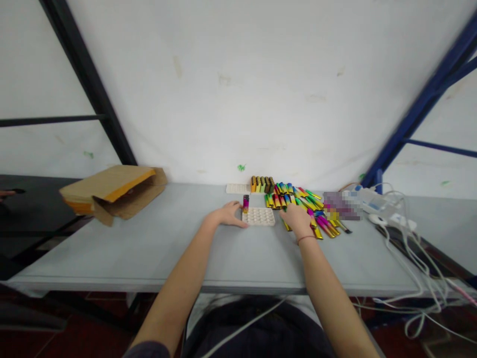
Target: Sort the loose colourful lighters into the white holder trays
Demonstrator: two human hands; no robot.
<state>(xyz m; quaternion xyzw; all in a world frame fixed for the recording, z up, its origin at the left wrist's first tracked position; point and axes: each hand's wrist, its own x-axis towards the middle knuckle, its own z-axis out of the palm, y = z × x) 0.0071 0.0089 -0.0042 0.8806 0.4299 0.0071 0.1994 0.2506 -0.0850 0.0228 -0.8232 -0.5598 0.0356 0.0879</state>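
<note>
A white tray with rows of round holes (258, 216) lies on the table in front of me. One lighter (246, 204), dark on top and purple to yellow below, stands upright at its back left corner. My left hand (225, 215) rests at the tray's left end, thumb and fingers spread apart around that corner. On the other side, my right hand (297, 220) is over the near left part of a pile of shiny coloured lighters (307, 203). Its fingers look curled, and whatever is in them is hidden.
Behind the tray stand a block of upright lighters (262, 184) and another white tray (238, 188). An opened cardboard box (114, 191) lies at the left. White cables and a power strip (376, 201) spread over the right side. A wall backs the table (156, 248).
</note>
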